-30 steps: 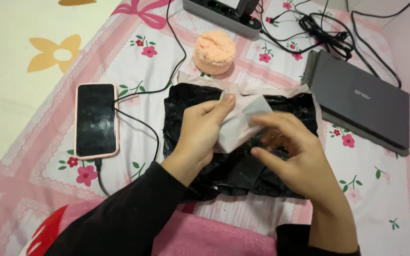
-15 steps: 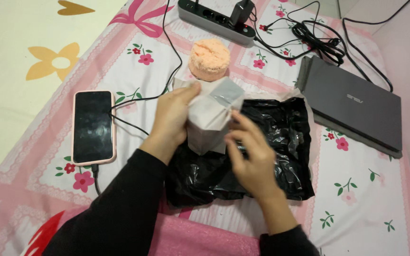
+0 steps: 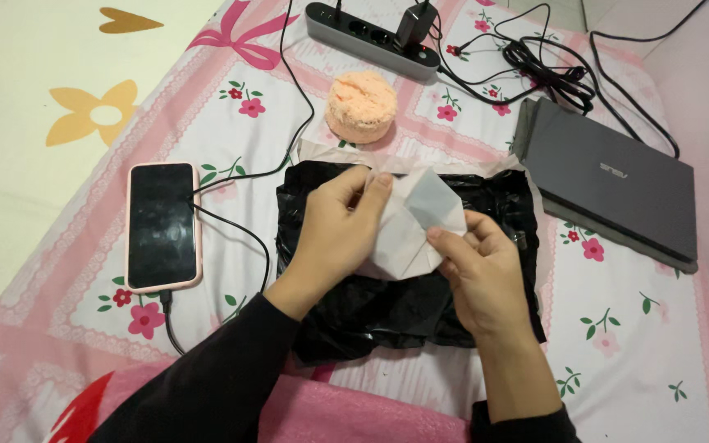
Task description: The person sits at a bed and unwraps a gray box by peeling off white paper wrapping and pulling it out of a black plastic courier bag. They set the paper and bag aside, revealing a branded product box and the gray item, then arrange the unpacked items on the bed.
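Both hands pinching folded white paper [image 3: 410,226] above black plastic bag [image 3: 408,271].

Left hand [image 3: 340,226] grips the paper's left edge, fingertips curled over the top; right hand [image 3: 479,275] pinches its right side between thumb and forefinger. Paper is held just above the bag's middle, not lying on it. Bag's centre is hidden by hands and paper. Left of the bag: phone [image 3: 162,225], cabled. Beyond the bag: peach fluffy round thing [image 3: 361,105], kind unclear. Right of the bag: closed grey laptop [image 3: 609,180].

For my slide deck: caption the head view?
Both hands, left hand and right hand, fold white paper above a black plastic bag.
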Motion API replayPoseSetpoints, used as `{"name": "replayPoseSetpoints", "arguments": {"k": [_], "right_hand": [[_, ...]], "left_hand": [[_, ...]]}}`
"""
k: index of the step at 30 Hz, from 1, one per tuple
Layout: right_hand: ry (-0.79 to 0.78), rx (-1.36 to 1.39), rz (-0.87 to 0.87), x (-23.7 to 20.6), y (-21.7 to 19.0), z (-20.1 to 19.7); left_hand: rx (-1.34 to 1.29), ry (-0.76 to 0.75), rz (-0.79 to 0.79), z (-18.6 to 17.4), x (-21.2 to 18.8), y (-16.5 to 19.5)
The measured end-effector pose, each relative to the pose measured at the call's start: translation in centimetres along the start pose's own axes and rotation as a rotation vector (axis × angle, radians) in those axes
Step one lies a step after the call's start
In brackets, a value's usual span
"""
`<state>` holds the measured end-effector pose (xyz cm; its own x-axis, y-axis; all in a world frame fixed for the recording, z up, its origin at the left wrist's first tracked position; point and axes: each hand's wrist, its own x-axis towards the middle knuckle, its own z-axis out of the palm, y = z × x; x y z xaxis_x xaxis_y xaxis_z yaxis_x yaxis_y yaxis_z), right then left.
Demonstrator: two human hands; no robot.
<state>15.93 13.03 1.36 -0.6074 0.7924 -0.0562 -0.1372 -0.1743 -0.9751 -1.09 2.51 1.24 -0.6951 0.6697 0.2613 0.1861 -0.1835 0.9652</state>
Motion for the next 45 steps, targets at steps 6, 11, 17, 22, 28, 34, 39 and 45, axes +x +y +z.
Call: {"name": "replayPoseSetpoints", "arguments": {"k": [6, 11, 17, 22, 28, 34, 39, 45], "right_hand": [[-0.103, 0.182, 0.156, 0.5, -0.1, 0.8], [-0.123, 0.062, -0.001, -0.3, -0.6, 2.1], [-0.027, -0.082, -0.082, -1.0, -2.1, 1.4], [-0.051, 0.223, 0.068, -1.1, -2.3, 1.2], [-0.091, 0.095, 0.071, -2.0, -2.1, 1.8], [-0.170, 0.024, 0.067, -1.7, -2.2, 1.4], [-0.220, 0.008, 0.009, -1.5, -1.5, 1.0], [-0.198, -0.070, -0.019, -1.4, -1.3, 1.1]], "left_hand": [[-0.851, -0.053, -0.744, -1.6, 2.8, -3.5], [-0.607, 0.035, -0.603, -2.1, 3.3, -6.8], [0.039, 0.401, 0.306, -2.8, 1.2, -0.5], [0.606, -0.046, 0.685, -1.8, -2.7, 6.6], [0.495, -0.279, 0.500, -3.0, -1.2, 7.4], [0.551, -0.336, 0.494, -4.1, -1.1, 6.5], [0.738, -0.252, 0.735, -2.8, -1.1, 6.2], [0.873, -0.217, 0.847, -2.2, -1.0, 5.8]]}}
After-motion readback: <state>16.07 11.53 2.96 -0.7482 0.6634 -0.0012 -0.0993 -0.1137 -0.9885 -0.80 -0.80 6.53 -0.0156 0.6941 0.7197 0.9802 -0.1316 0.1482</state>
